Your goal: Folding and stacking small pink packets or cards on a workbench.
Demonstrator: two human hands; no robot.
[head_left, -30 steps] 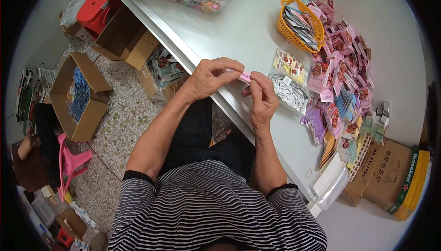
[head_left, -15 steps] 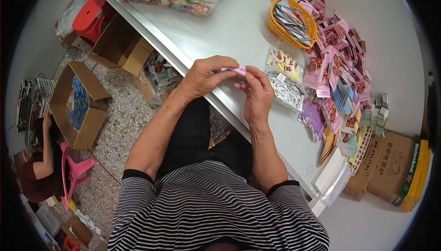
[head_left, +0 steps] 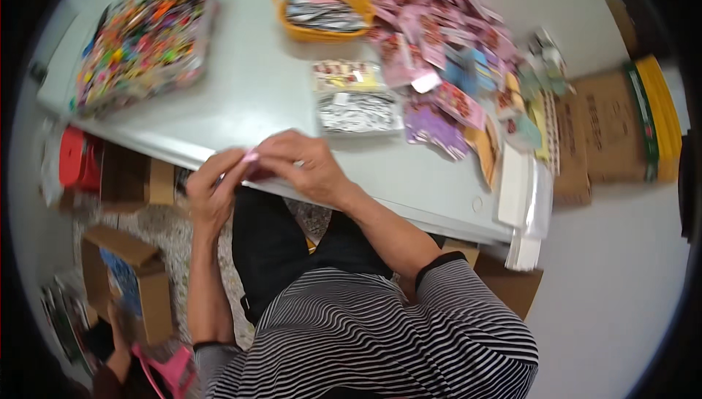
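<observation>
Just over the near edge of the white table [head_left: 256, 70], both my hands hold a small folded pink card [head_left: 251, 157]. My left hand [head_left: 212, 185] pinches its left end between thumb and fingers. From the other side, my right hand [head_left: 311, 169] grips it with the fingers bent round. Most of the card is covered by my fingers, and motion blurs it. Beyond my hands lies a clear bag [head_left: 358, 115] of black-and-white slips, with yellowish patterned cards [head_left: 344, 75] above it.
A clear bin [head_left: 170, 81] of colourful bands stands at the far left. Behind the bag is a yellow basket [head_left: 325, 33] of packets. Pink cards [head_left: 431, 33] pile up at the right. Cardboard boxes [head_left: 607, 136] stand beyond. Another person's arm [head_left: 117, 337] reaches by a floor box [head_left: 157, 293].
The view has turned, so the table edge runs flatter and the bin sits further left. My hands appear lower and further left, still holding the pink card.
</observation>
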